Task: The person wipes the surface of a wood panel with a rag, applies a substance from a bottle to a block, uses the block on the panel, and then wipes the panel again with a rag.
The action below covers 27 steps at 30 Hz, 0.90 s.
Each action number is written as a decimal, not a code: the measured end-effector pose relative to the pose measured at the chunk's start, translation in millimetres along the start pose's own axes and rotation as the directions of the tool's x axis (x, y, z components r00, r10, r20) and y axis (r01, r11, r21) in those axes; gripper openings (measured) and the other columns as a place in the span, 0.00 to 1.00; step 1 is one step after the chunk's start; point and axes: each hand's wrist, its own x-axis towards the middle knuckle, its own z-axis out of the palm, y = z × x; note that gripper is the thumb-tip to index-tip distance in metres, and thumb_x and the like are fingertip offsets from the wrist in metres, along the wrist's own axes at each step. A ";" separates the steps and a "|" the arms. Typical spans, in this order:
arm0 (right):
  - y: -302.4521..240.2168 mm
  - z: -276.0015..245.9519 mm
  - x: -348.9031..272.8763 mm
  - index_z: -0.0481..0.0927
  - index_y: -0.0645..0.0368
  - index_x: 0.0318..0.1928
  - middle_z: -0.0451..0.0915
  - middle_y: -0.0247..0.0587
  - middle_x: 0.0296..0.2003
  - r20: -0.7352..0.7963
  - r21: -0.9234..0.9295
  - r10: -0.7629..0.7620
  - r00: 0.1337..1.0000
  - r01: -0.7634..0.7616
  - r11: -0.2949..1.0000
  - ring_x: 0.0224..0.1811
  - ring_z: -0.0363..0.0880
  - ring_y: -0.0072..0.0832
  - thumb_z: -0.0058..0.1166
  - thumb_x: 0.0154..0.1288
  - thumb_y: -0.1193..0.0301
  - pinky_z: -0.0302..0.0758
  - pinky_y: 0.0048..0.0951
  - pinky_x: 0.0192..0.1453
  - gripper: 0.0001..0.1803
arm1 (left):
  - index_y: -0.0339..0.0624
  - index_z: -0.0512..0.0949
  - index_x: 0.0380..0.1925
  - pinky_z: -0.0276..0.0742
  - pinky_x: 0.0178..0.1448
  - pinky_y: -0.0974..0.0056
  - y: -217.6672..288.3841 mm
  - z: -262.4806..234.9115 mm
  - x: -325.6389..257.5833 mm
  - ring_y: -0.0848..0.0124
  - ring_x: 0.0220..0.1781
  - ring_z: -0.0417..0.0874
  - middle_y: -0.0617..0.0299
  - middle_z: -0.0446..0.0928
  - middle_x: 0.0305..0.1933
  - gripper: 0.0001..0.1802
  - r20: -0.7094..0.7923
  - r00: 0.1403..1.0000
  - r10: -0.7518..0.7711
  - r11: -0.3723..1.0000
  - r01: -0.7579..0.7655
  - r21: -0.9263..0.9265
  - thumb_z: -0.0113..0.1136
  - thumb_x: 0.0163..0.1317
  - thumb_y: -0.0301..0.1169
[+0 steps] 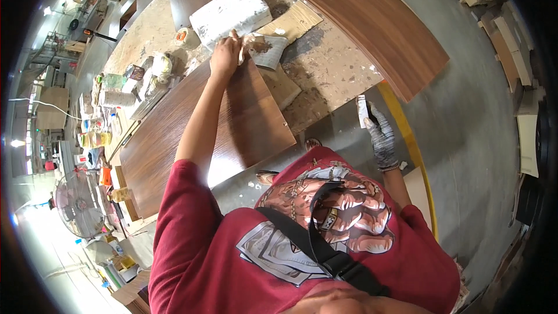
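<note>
My bare left hand (225, 57) reaches over the far edge of a brown wood-grain panel (203, 116). Its fingers are bent together around something pale and small that I cannot make out. Just beyond them is a white, stained block (229, 14), and beside them lies a pale sheet (270, 51) with brown smears. My right hand (381, 136), in a grey knitted glove, hangs off to the right of the workbench. A small flat white piece (362, 111) with dark marks is gripped in it, pointing away from me.
The worn workbench (331, 61) carries another wood-grain panel (366, 23) at the right, overhanging its edge. A cardboard strip (296, 20) lies near the block. Bottles and cans (116, 99) crowd the left side, near a fan (80, 203). A yellow line (407, 134) crosses the floor.
</note>
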 end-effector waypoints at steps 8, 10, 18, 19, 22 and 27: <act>1.5 -7.4 -2.3 0.73 0.64 0.70 0.75 0.41 0.67 -0.015 -0.083 0.011 1.000 -0.012 0.996 0.68 0.73 0.29 0.57 0.74 0.76 0.68 0.33 0.74 0.26 | 0.34 0.76 0.61 0.72 0.75 0.46 38.2 -6.5 -89.0 0.46 0.71 0.75 0.43 0.74 0.69 0.19 -0.145 0.944 0.295 0.924 -0.321 -0.208 0.54 0.76 0.32; 5.8 -9.2 1.5 0.73 0.64 0.70 0.75 0.41 0.67 -0.038 -0.095 0.023 0.999 -0.026 0.995 0.68 0.73 0.28 0.57 0.74 0.75 0.68 0.33 0.74 0.26 | 0.41 0.67 0.73 0.58 0.82 0.44 77.2 -25.4 -131.5 0.47 0.82 0.57 0.46 0.61 0.79 0.29 0.028 0.915 0.403 0.915 -0.403 -0.007 0.56 0.72 0.29; 8.2 13.5 19.6 0.72 0.65 0.70 0.76 0.42 0.66 0.097 0.021 0.061 0.993 -0.063 0.998 0.68 0.73 0.29 0.58 0.74 0.75 0.69 0.32 0.73 0.26 | 0.45 0.72 0.70 0.57 0.82 0.47 157.9 -72.8 -246.7 0.51 0.81 0.61 0.52 0.63 0.79 0.36 0.217 0.831 0.512 0.858 -0.484 -0.172 0.67 0.61 0.41; 7.1 15.6 19.7 0.72 0.65 0.70 0.76 0.42 0.66 0.117 0.014 0.057 0.992 -0.059 0.998 0.68 0.73 0.29 0.58 0.74 0.75 0.69 0.32 0.73 0.26 | 0.46 0.77 0.65 0.63 0.78 0.49 155.8 -68.9 -250.8 0.53 0.79 0.66 0.53 0.68 0.76 0.31 0.178 0.820 0.544 0.834 -0.506 -0.218 0.68 0.61 0.37; -7.5 29.6 19.7 0.71 0.66 0.71 0.77 0.42 0.66 0.137 0.026 0.136 0.981 -0.140 0.990 0.68 0.74 0.29 0.59 0.73 0.75 0.69 0.32 0.73 0.28 | 0.46 0.84 0.55 0.74 0.70 0.55 140.9 -54.2 -265.8 0.61 0.71 0.77 0.59 0.78 0.67 0.21 0.105 0.808 0.580 0.784 -0.517 -0.344 0.65 0.61 0.30; 3.6 54.6 32.0 0.74 0.65 0.69 0.78 0.41 0.64 0.181 0.162 0.041 0.983 -0.071 0.984 0.65 0.76 0.29 0.60 0.72 0.76 0.73 0.30 0.69 0.26 | 0.47 0.88 0.49 0.80 0.58 0.62 151.1 -75.7 -282.7 0.67 0.62 0.84 0.64 0.85 0.58 0.17 -0.025 0.765 0.644 0.660 -0.572 -0.486 0.62 0.59 0.28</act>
